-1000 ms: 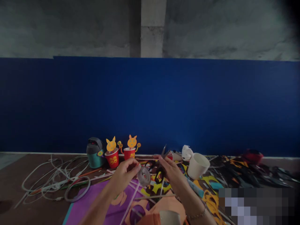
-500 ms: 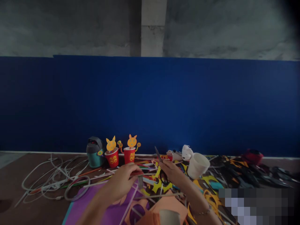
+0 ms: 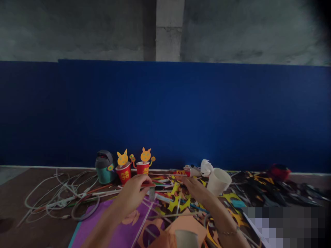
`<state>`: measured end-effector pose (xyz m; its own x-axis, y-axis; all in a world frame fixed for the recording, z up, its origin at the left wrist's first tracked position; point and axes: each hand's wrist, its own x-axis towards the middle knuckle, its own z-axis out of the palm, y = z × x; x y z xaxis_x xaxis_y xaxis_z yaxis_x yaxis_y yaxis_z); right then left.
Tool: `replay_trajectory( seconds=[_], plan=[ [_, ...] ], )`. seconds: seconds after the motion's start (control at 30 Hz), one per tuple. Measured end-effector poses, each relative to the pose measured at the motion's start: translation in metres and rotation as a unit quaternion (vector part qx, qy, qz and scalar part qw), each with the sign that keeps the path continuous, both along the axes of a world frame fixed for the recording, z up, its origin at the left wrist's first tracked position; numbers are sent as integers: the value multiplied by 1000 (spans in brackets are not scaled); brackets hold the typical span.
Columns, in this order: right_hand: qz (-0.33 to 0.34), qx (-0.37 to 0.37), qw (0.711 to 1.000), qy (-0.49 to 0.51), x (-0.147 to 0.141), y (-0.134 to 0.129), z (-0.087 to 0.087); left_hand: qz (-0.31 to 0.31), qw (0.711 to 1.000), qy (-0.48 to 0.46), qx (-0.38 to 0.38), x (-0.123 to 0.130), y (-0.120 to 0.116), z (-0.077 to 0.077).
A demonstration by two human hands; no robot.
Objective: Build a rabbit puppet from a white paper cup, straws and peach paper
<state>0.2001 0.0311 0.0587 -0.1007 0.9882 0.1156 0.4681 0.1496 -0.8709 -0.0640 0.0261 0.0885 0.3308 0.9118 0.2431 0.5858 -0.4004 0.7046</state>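
Observation:
My left hand (image 3: 136,191), left of centre, is closed in a pinch on a small orange-red paper piece (image 3: 148,185). A grey fringed strip (image 3: 152,194) hangs by its fingertips; whether it is joined to the paper I cannot tell. My right hand (image 3: 194,187) reaches over the scrap pile with fingers stretched forward, and nothing shows in them. Yellow cut paper (image 3: 176,203) lies between the hands. Just behind my left hand stand two red paper cups (image 3: 124,173) topped with orange cat-face cutouts (image 3: 146,155).
Purple paper (image 3: 103,224) lies front left, with tangled white cables (image 3: 62,196) beyond. A teal container (image 3: 104,172) stands behind them. To the right are a white cup (image 3: 219,181), crumpled white paper (image 3: 206,167) and dark tools (image 3: 287,193). A blue panel (image 3: 165,113) rises behind the table.
The scissors held upright in my right hand half a second ago no longer show, and that hand's fingers have lowered to the pile. My left hand has moved slightly up and left with its paper piece.

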Motion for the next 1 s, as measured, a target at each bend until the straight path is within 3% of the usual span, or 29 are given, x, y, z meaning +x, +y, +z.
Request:
replay_trajectory(
  seconds=[0.2, 0.43, 0.63, 1.0],
  plan=[
    [63, -38, 994, -85, 13, -3, 4, 12, 1000, 11, 24, 0, 4, -2],
    [144, 27, 972, -186, 17, -8, 8, 17, 997, 45, 61, -1, 5, -2],
    [133, -18, 970, -204, 14, -14, 16, 23, 995, 69, 73, -1, 5, -3],
    [142, 55, 966, -207, -14, -19, 23, 4, 993, 90, 76, 9, -1, -2]
  ],
)
